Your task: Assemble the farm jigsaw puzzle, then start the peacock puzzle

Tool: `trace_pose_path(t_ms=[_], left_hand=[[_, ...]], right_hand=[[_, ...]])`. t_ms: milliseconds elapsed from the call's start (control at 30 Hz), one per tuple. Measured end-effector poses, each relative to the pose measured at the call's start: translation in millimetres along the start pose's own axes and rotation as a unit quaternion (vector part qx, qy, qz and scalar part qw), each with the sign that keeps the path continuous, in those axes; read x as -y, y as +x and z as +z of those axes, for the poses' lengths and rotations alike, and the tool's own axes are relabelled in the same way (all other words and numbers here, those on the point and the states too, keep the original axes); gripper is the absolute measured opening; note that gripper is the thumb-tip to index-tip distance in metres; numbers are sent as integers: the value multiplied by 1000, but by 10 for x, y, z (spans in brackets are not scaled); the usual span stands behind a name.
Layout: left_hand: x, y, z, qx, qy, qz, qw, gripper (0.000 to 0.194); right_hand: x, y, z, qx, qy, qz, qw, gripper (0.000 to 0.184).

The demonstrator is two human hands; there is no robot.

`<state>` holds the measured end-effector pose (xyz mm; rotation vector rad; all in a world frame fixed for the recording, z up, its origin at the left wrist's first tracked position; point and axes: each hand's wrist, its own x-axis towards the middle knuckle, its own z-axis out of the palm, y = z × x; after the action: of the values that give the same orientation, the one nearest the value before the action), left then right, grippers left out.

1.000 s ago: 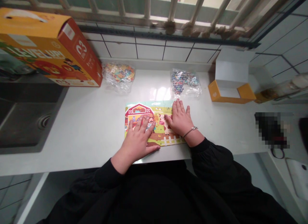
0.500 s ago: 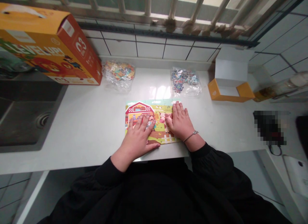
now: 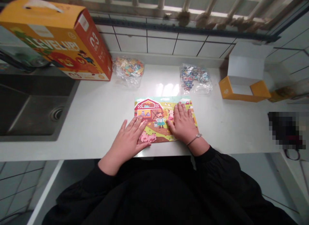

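Observation:
A jigsaw puzzle (image 3: pixel 159 134) with a farm picture lies flat on the white counter, its pieces joined. It shows a red barn, a farmer with a moustache, a pig and a cow partly covered by fingers. My left hand (image 3: pixel 127 136) rests on the puzzle's lower left edge, fingers stretched and palm down, the thumb at the bottom edge. On the right half lies my right hand (image 3: pixel 184 123), flat with its fingers extended, a thin bracelet at the wrist. Neither hand grips anything.
Behind the puzzle lie two clear bags of puzzle pieces, a left bag (image 3: pixel 129 70) and a right bag (image 3: pixel 195 78). A large orange box (image 3: pixel 55 41) stands beside the sink (image 3: pixel 31 105). An opened small yellow box (image 3: pixel 243 91) sits at the right. The counter (image 3: pixel 89 122) ends close to my body.
My left hand has slid left across the puzzle, uncovering the farmer and the pig. My right hand has shifted slightly on the right half, exposing the right edge. The camera view has turned left.

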<state>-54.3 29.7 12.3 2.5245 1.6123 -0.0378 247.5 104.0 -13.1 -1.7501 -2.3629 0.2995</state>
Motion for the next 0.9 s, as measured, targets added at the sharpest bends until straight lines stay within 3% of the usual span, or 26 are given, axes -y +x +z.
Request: trace_pose_path(t_ms=[200,367,467,567,633,767,833,900], left_hand=[[87,-261,48,-33,-4,-25,999,81],[98,-340,122,-78,-2,-21,997,80],[130,-357,147,-103,-5,-9,995,80],[169,-360,162,-122,-14,-5,992,78],[195,-356,180,-131,-18,-1,991,78],[251,-355,231,-140,-23,2,990,82],[271,-363,252,-132,-29,-5,991,83],[285,-375,263,-127,-36,-12,991,84]], right_hand=[[174,-12,-42,32,-16,-3,999,93],[330,-90,-84,63,2,-103,993,94],[185,-11,-198,100,29,-192,976,90],[-234,243,-388,107,87,-278,951,55],[-594,457,-512,19,109,-241,964,34],[-1150,752,-644,-161,119,-103,974,20],[-1258,784,-652,-192,134,-26,972,20],[-1273,766,-646,-167,149,2,974,20]])
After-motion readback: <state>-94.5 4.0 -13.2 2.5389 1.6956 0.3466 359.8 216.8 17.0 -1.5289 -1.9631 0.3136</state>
